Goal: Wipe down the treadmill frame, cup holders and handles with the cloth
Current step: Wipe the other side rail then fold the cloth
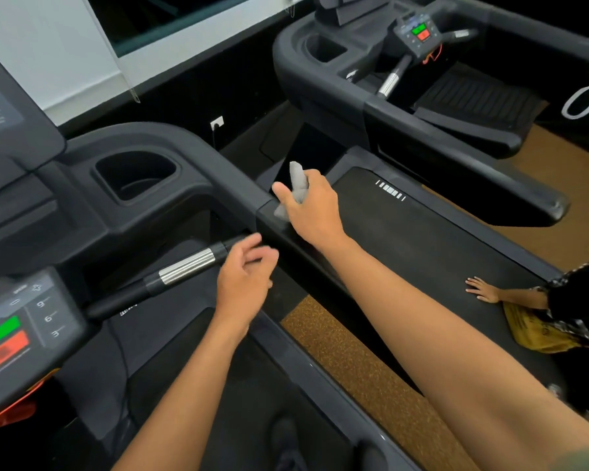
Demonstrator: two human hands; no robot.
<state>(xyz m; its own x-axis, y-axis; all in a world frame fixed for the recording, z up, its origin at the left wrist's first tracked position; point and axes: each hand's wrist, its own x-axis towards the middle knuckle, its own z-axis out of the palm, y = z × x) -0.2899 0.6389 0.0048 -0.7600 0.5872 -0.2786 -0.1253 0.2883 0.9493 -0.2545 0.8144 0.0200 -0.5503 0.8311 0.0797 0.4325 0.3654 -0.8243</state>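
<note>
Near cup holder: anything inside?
Cup holder: nothing visible inside, only its dark curved floor. The near wall hides the front of the floor. The grey cloth is outside it, in the right hand.

Black moulded cup holder (135,176) sunk in the dark plastic treadmill frame (218,178), left of the right hand (312,207). That hand grips a crumpled grey cloth (295,188) on the frame's side rail. Left hand (244,280) nearer, beside the chrome-banded black handle (170,273). Second dark treadmill (422,79) behind, right.

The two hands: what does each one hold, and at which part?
The right hand grips the grey cloth around its middle, pressed on the side rail. The left hand holds nothing.
</note>
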